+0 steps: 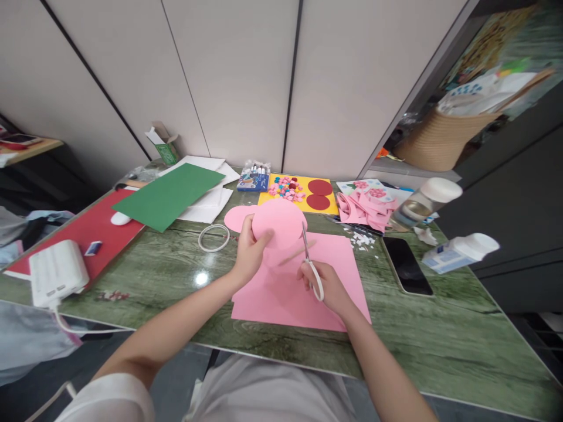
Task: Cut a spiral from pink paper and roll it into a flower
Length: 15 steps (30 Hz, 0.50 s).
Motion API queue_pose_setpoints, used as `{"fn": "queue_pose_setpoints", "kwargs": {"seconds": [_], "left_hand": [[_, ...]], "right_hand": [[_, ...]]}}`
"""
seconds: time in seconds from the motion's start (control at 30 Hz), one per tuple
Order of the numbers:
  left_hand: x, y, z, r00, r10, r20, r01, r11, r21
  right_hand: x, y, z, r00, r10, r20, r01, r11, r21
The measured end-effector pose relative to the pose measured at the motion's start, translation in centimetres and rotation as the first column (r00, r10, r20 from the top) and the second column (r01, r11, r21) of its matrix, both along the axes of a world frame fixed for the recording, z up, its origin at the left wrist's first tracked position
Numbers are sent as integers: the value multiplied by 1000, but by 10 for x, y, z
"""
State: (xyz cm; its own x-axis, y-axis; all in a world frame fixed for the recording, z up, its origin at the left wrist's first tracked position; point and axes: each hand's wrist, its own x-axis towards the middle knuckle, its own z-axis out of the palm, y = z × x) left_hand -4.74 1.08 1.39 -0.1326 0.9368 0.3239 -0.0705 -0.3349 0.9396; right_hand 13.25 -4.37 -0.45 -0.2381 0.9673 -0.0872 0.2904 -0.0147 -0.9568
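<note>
My left hand (251, 251) pinches a round piece of pink paper (281, 221) by its lower left edge, thumb on top. In my right hand (326, 284) is a pair of scissors (317, 282) with white handles; the blades point up at the circle's right edge. Whether the blades touch the paper is hard to tell. Under both hands lie pink sheets (303, 310), with a thin brown stick or pencil (295, 253) on them. Another pink circle (238, 218) rests on the table just left of the held one.
A white ring (213, 238) lies left, near a green sheet (169, 196) and a power bank (59, 272). Behind, a yellow sheet (303, 205) bears dark red circles and pompoms (287, 189). Pink scraps (367, 210), a phone (407, 265) and bottles (461, 252) stand or lie right.
</note>
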Motion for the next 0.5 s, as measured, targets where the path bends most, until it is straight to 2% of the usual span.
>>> {"fn": "queue_pose_setpoints", "kwargs": {"seconds": [0.2, 0.37, 0.5], "left_hand": [[-1, 1, -1, 1000, 11, 15, -11, 1000, 28], [0, 3, -5, 997, -41, 72, 41, 999, 6], [-1, 4, -8, 997, -61, 45, 61, 998, -11]], "right_hand": [[0, 0, 2, 1000, 21, 23, -22, 1000, 22], [0, 0, 0, 1000, 14, 27, -14, 1000, 0], [0, 0, -1, 1000, 9, 10, -9, 1000, -11]]}}
